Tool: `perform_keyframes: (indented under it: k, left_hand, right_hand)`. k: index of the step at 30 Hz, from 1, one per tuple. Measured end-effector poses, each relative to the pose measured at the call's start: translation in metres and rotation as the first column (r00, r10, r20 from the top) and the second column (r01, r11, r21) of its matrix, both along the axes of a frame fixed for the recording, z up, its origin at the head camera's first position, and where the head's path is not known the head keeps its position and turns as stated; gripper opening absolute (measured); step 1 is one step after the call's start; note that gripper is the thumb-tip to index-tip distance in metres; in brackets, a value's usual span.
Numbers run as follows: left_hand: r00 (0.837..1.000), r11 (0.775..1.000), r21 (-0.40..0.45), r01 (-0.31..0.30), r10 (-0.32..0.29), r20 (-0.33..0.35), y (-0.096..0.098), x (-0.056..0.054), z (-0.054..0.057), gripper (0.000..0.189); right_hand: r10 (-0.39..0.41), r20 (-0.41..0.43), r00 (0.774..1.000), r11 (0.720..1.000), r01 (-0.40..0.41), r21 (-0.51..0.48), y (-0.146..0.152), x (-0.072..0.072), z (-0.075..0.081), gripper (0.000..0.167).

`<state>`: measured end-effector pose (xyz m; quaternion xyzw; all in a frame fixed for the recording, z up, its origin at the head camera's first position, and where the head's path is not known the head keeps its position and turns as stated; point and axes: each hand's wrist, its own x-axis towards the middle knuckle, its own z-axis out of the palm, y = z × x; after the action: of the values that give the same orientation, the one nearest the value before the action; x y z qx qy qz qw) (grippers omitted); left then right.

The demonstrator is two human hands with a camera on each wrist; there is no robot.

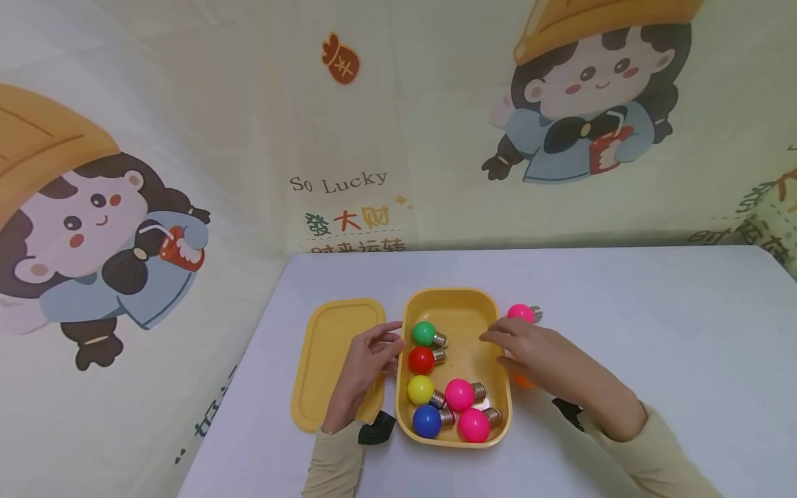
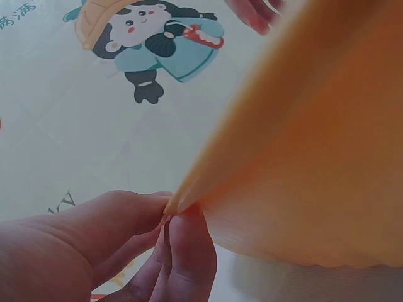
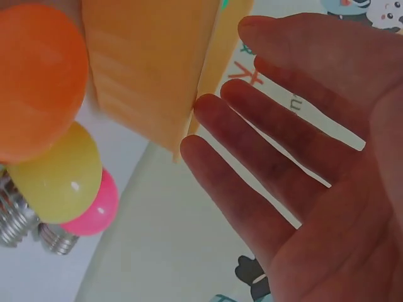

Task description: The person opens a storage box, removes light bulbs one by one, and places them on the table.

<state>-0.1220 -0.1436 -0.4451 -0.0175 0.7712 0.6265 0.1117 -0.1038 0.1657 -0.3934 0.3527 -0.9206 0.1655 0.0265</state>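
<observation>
A yellow plastic container [image 1: 461,301] holds several bulb-shaped pieces with silver screw bases: green [image 1: 424,333], red [image 1: 420,360], yellow [image 1: 420,390], blue [image 1: 427,421] and pink [image 1: 459,395]. My left hand [image 1: 369,356] pinches the container's left rim between thumb and fingers, seen close up in the left wrist view. Over the right rim reaches my right hand [image 1: 542,356], holding nothing. Its fingers [image 3: 245,195] are spread and nearly straight in the right wrist view, tips by the container wall.
A flat yellow lid [image 1: 330,346] lies left of the container, partly under my left forearm. Right of the container are a pink bulb [image 1: 520,313], an orange bulb [image 3: 41,82] and a yellow bulb [image 3: 60,173], partly hidden by my right hand in the head view.
</observation>
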Motion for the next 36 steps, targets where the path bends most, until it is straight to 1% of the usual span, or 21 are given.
perform_keyframes:
  k: [8,12,15,18,21,25,28,32,36]
  left_hand:
    - [1.000,1.000,-0.014,-0.007,0.007,0.002,0.001,0.000,-0.001,0.044]
    - [1.000,0.999,-0.032,-0.014,0.014,-0.001,0.003,0.002,0.004,0.042]
    - [1.000,0.999,-0.048,-0.019,0.019,-0.013,0.005,0.003,0.009,0.041]
    - [0.999,0.999,-0.045,-0.026,0.025,-0.023,0.006,0.004,0.011,0.040]
    - [0.999,0.999,-0.031,-0.037,0.036,-0.025,0.005,0.004,0.008,0.041]
    - [0.999,0.999,-0.014,-0.045,0.045,-0.029,0.003,0.003,0.002,0.041]
    - [0.998,0.999,-0.005,-0.046,0.046,-0.034,0.002,0.002,0.000,0.041]
    - [0.998,0.999,-0.011,-0.048,0.048,-0.031,0.002,0.002,0.001,0.041]
    - [0.999,0.999,-0.027,-0.045,0.044,-0.023,0.003,0.004,0.007,0.041]
  right_hand:
    - [0.062,0.044,0.997,0.998,-0.061,-0.013,-0.012,0.003,-0.003,0.041]
    - [0.088,0.056,0.995,0.996,-0.087,-0.017,-0.020,0.005,-0.005,0.039]
    - [0.104,0.098,0.990,0.995,-0.103,-0.015,-0.025,0.006,-0.006,0.039]
    - [0.112,0.145,0.983,0.994,-0.112,-0.007,-0.030,0.007,-0.007,0.040]
    - [0.119,0.169,0.978,0.993,-0.121,0.003,-0.034,0.009,-0.010,0.040]
    - [0.146,0.149,0.978,0.989,-0.149,0.009,-0.038,0.010,-0.015,0.038]
    - [0.170,0.139,0.976,0.985,-0.174,0.012,-0.041,0.010,-0.017,0.038]
    - [0.170,0.194,0.966,0.984,-0.178,0.025,-0.046,0.010,-0.017,0.037]
    - [0.155,0.264,0.952,0.985,-0.170,0.037,-0.049,0.011,-0.018,0.036]
